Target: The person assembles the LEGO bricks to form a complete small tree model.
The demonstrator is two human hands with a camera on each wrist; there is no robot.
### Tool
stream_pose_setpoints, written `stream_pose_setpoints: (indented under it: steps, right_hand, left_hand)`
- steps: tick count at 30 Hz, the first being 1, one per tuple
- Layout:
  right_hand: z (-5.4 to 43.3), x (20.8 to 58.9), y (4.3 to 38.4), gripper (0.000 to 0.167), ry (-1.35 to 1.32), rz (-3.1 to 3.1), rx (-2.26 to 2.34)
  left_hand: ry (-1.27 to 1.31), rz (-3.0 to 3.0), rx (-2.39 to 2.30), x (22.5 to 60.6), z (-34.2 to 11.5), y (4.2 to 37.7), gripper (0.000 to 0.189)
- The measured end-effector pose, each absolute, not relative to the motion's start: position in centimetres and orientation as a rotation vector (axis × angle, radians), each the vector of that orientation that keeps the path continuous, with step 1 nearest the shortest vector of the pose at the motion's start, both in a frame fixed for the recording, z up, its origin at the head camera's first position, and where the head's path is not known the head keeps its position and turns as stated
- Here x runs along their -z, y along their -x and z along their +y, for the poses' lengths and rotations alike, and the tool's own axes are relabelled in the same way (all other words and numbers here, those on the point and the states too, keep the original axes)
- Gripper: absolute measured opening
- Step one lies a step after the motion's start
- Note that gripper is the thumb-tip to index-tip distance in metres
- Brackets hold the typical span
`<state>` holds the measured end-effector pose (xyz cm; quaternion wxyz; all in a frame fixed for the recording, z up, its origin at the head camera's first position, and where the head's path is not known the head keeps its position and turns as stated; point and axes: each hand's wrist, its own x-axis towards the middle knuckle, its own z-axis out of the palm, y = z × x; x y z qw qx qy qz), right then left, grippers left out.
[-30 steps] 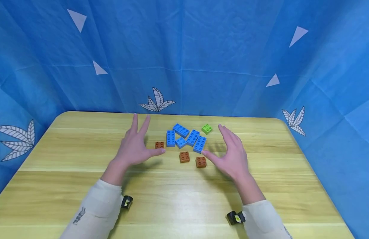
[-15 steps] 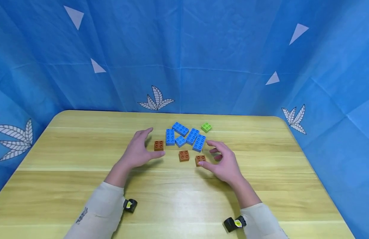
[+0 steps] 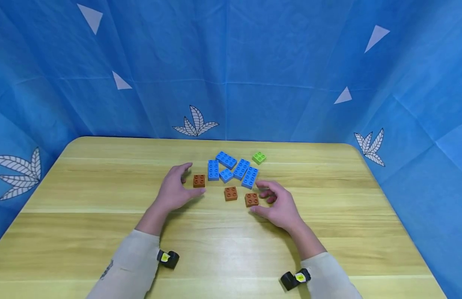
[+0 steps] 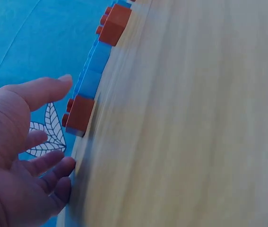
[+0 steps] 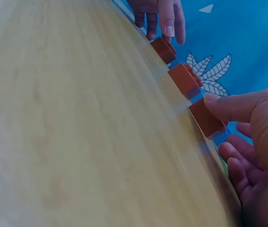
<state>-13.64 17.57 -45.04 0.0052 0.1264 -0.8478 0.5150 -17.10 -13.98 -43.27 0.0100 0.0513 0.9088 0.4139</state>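
Note:
My left hand is beside the left brown brick, fingers to its left and thumb in front of it. In the left wrist view that brick has a gap between it and the lower fingers. By the right brown brick my right hand arches its fingers, the thumb at its near corner. The right wrist view has that thumb overlapping the brick. Between the hands lies another brown brick, studs up. Neither hand grips anything.
Behind the brown bricks lie several blue bricks, among them a long one and a short one. A green brick sits farther back. The wooden table ends at a blue curtain.
Both hands have lowered. The left fingers, spread upward before, are now bent beside the left brown brick. The right hand came nearer to the right brown brick with its fingers bending in.

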Motion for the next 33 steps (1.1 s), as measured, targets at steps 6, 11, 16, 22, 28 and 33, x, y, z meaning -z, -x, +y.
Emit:
stream_pose_setpoints:
  steps: [6, 11, 16, 22, 28, 33]
  right_hand:
    - [17.8, 45.3, 13.8, 0.064, -0.372, -2.691, -1.576]
    - [17.7, 45.4, 13.9, 0.061, -0.365, -2.688, -1.578]
    - [17.6, 45.5, 13.9, 0.057, -0.359, -2.701, -1.543]
    - [17.4, 45.5, 13.9, 0.049, -0.35, -2.697, -1.523]
    - [17.2, 45.5, 13.9, 0.043, -0.345, -2.703, -1.535]
    - [17.1, 45.4, 13.9, 0.041, -0.32, -2.691, -1.531]
  left_hand:
    - [-0.116, 2.849, -1.379, 43.5, -13.3, 16.6, 0.089]
    - [-0.098, 2.863, -1.455, 43.6, -12.7, 16.0, 0.086]
    - [-0.157, 2.906, -1.547, 43.3, -11.7, 15.3, 0.072]
    - [-0.369, 2.785, -1.593, 42.8, -10.0, 14.4, 0.052]
    - [-0.364, 2.72, -1.533, 43.4, -8.8, 14.4, 0.053]
    - [-0.358, 2.732, -1.438, 43.5, -8.0, 14.5, 0.056]
